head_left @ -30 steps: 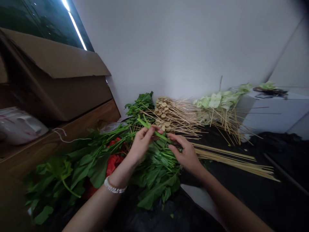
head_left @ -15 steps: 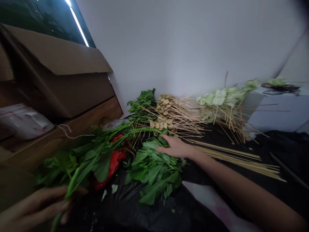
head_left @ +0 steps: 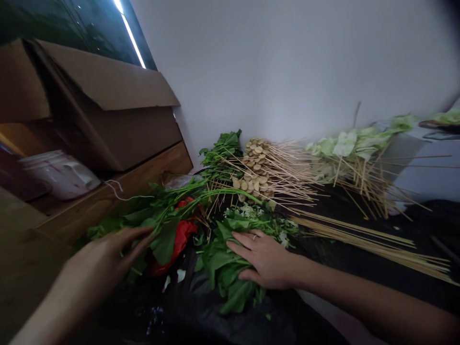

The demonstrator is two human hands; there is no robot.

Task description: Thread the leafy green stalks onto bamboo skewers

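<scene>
My right hand [head_left: 264,258], with a ring on one finger, lies palm down on a heap of leafy greens [head_left: 233,297]. Its fingers are stretched out and slightly apart. My left hand [head_left: 111,254] reaches into a larger bunch of leafy greens [head_left: 165,242] on the left, its thumb and fingers closed around part of it; the exact grip is partly hidden. Long green stems [head_left: 223,191] run from that bunch toward the right. Crumpled red plastic [head_left: 182,239] shows beneath the leaves. Small pale bits and cut greens [head_left: 283,227] lie just beyond my right hand.
Skewered pale slices [head_left: 257,165] and skewered greens [head_left: 226,148] are stacked by the wall. Cabbage skewers [head_left: 347,143] stand farther right, with loose bamboo skewers [head_left: 377,239] before them. On the left are a cardboard box [head_left: 136,134] and a whitish container [head_left: 68,175]. Black plastic [head_left: 194,306] covers the surface.
My left hand has moved forward and right, from a stem in the foreground into the larger bunch. My right hand has drawn back onto the nearer leaves. The view has turned slightly left.
</scene>
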